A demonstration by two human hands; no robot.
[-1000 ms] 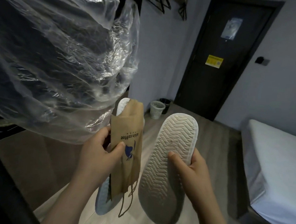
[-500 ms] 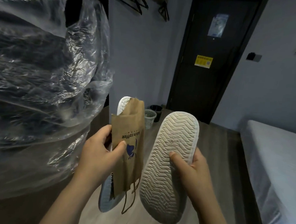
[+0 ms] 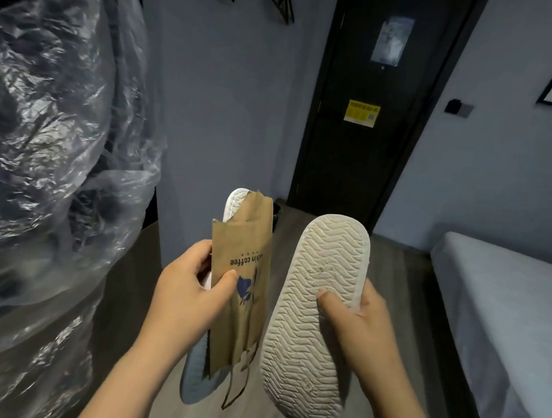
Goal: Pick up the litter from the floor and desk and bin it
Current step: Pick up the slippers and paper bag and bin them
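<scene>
The paper bag [image 3: 240,290] and both slippers are probably light, thin and bendy, so the mid-length grips look sound (the bag could slide on foam). At 7 o'clock the left hand [image 3: 185,300] curls round a white slipper [image 3: 200,375], its thumb pinning the brown, printed bag against it. At 5 o'clock the right hand [image 3: 355,323] clasps the other slipper [image 3: 316,324], its ridged, scuffed sole facing the camera.
</scene>
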